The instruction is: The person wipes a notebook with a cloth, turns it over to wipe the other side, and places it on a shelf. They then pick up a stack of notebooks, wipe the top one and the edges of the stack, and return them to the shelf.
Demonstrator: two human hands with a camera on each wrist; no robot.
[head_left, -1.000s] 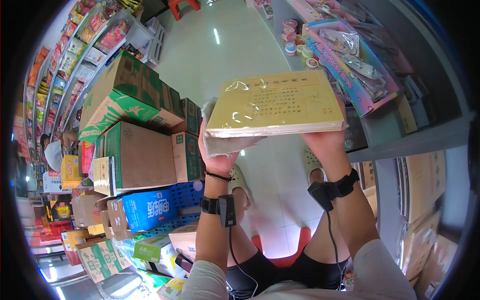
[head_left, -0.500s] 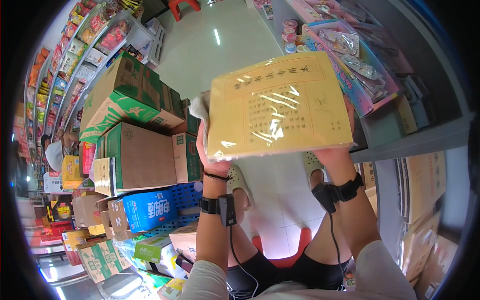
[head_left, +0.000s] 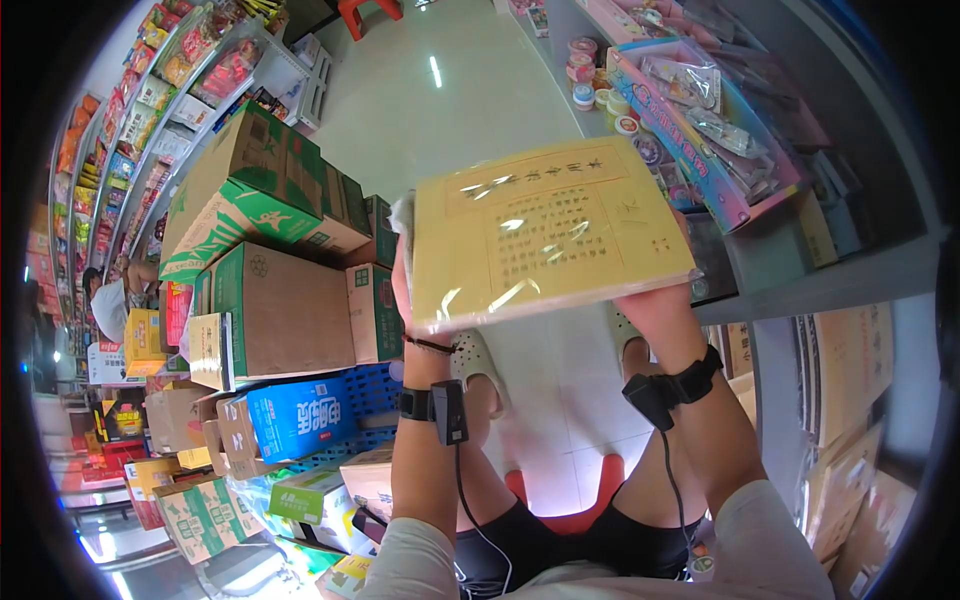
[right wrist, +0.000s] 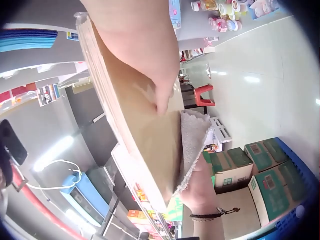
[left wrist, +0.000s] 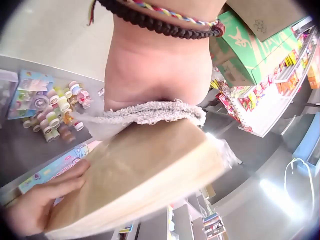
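Observation:
I hold a plastic-wrapped pack of yellow-brown paper booklets (head_left: 550, 230) in front of me, its printed face tilted toward the head camera. My left hand (head_left: 404, 285) is at the pack's left edge and holds a grey-white cloth (head_left: 400, 213) against the underside. In the left wrist view the cloth (left wrist: 145, 113) lies between my palm (left wrist: 155, 75) and the pack (left wrist: 140, 175); the fingers are hidden. My right hand (head_left: 650, 303) supports the near right corner. In the right wrist view its fingers (right wrist: 150, 75) lie flat on the pack's back (right wrist: 145, 132), with the cloth (right wrist: 192, 145) beyond.
Stacked cardboard cartons (head_left: 270, 250) fill the left. A grey shelf (head_left: 830, 275) on the right carries tape rolls (head_left: 590, 85) and a pink-blue display box (head_left: 700, 130). Tiled floor (head_left: 440, 110) runs ahead. I sit on a red stool (head_left: 575, 505); further stocked shelves (head_left: 130, 110) stand far left.
The pack lay nearly flat a second ago, then tipped steeply up to face me. It now leans back partway and sits slightly lower. Both hands kept their hold.

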